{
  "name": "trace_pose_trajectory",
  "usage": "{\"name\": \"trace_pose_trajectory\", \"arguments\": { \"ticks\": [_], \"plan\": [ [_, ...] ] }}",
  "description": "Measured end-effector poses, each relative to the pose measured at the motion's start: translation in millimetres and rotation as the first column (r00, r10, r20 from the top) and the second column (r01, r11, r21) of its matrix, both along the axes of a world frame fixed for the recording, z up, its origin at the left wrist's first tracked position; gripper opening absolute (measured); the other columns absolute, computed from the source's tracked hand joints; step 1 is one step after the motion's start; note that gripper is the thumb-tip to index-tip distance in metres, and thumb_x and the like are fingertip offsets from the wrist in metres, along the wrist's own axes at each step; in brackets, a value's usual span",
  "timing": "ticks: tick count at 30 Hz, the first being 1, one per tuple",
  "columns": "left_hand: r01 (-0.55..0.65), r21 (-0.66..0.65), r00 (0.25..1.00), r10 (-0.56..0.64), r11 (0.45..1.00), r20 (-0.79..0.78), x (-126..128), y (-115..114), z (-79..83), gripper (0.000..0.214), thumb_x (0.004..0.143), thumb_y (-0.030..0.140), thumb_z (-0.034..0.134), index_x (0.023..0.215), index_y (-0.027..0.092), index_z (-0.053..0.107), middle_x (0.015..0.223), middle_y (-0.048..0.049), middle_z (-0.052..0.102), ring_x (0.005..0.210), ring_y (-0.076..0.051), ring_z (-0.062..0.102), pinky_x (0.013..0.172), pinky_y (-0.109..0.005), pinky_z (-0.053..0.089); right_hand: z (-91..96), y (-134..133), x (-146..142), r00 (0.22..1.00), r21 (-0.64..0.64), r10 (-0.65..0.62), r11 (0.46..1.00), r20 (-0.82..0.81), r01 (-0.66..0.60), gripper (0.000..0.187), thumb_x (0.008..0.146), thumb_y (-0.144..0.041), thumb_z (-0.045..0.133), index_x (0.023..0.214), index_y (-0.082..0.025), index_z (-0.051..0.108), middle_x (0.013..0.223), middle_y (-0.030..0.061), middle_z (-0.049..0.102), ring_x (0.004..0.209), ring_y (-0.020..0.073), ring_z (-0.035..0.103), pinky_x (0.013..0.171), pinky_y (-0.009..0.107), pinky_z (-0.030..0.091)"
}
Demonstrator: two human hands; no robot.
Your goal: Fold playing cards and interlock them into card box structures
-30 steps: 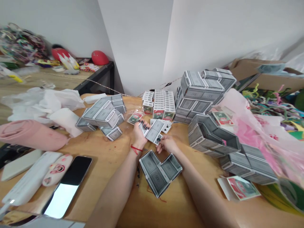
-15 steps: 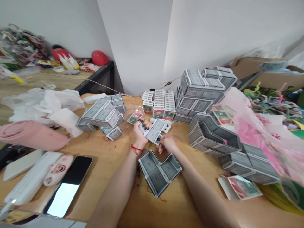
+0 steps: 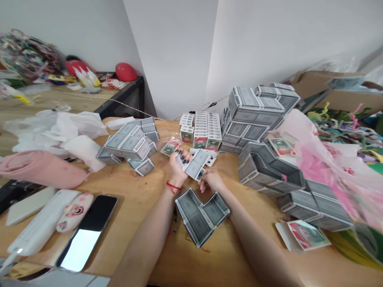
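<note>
My left hand (image 3: 177, 166) is closed around a fan of grey-backed playing cards (image 3: 194, 164) held just above the wooden table (image 3: 140, 199). A red string circles its wrist. My right hand (image 3: 211, 180) pinches the lower right edge of the same cards. Right below both hands lies a heart-shaped piece built from grey-backed cards (image 3: 201, 216). A few face-up cards (image 3: 211, 160) lie on the table just beyond my fingers.
Several stacked card decks (image 3: 201, 130) stand at the back. Grey card constructions (image 3: 130, 144) sit left, taller ones (image 3: 257, 113) and long ones (image 3: 269, 169) right. A phone (image 3: 88, 231), white cases (image 3: 42, 225), pink roll (image 3: 38, 169) and plastic bags lie left; pink bag (image 3: 323, 167) right.
Both hands and the cards they hold have stayed nearly in place; my fingers have shifted only slightly on the fan.
</note>
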State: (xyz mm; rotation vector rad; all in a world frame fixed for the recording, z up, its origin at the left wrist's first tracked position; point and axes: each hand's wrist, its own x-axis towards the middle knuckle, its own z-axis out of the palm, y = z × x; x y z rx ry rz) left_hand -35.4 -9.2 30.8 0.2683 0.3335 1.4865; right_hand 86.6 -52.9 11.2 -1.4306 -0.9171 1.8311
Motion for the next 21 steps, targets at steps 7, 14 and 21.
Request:
{"name": "trace_pose_trajectory", "arguments": {
  "ticks": [7,14,21],
  "plan": [
    [-0.026,-0.049,0.997,0.023,0.998,-0.071,1.1,-0.1,0.9,0.010,0.075,0.023,0.039,0.066,0.018,0.038,0.054,0.0050,0.024,0.043,-0.007,0.027,0.047,-0.021,0.030,2.3,-0.5,0.8,0.999,0.014,0.006,1.000,-0.036,-0.005,0.017,0.062,-0.010,0.046,0.048,-0.019,0.045,0.035,0.0007,0.056,0.026,0.0117,0.048,0.029,0.021,0.043],
    [-0.042,-0.102,0.990,0.028,0.994,-0.135,1.3,0.5,-0.8,0.015,0.077,0.026,0.039,0.064,0.018,0.040,0.052,0.0051,0.026,0.042,-0.007,0.028,0.047,-0.021,0.032,-1.2,-1.2,-0.8,0.999,0.026,-0.006,1.000,-0.032,0.007,0.014,0.060,-0.015,0.051,0.047,-0.019,0.046,0.036,0.0004,0.056,0.027,0.0114,0.049,0.029,0.020,0.042],
    [-0.032,-0.165,0.997,0.020,0.986,-0.074,-2.3,5.1,-2.5,0.025,0.081,0.038,0.045,0.072,0.017,0.055,0.063,-0.0012,0.056,0.062,-0.012,0.057,0.066,-0.026,0.047,-0.8,-8.3,5.1,0.989,0.268,-0.028,0.961,-0.146,0.066,0.021,0.065,-0.036,0.059,0.061,-0.018,0.047,0.047,0.0004,0.062,0.030,0.0105,0.051,0.030,0.019,0.038]
  ]
}}
